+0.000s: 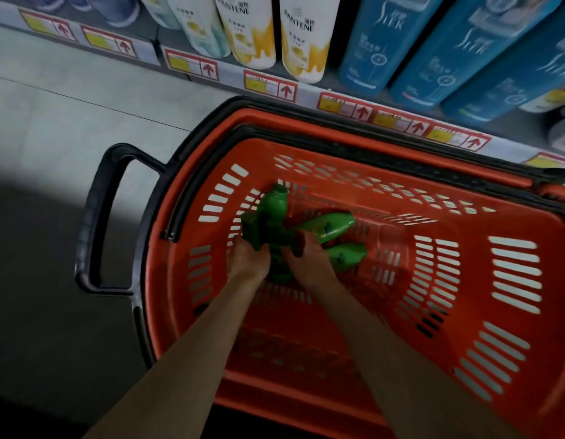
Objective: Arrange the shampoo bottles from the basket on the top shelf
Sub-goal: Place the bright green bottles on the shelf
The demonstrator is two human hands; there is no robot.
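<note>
Both hands reach deep into the orange basket [512, 280], onto the green shampoo bottles [275, 229] on its floor.
The left hand [248, 259] curls its fingers round the tilted bottle [270, 210]. The right hand [306, 259] wraps the neck end of the nearest lying bottle [347, 256], thumb on top (blur softens the fingers). A third bottle [330, 226] lies between them. Blue bottles [382, 42] stand on the shelf [230, 76] beyond.
</note>
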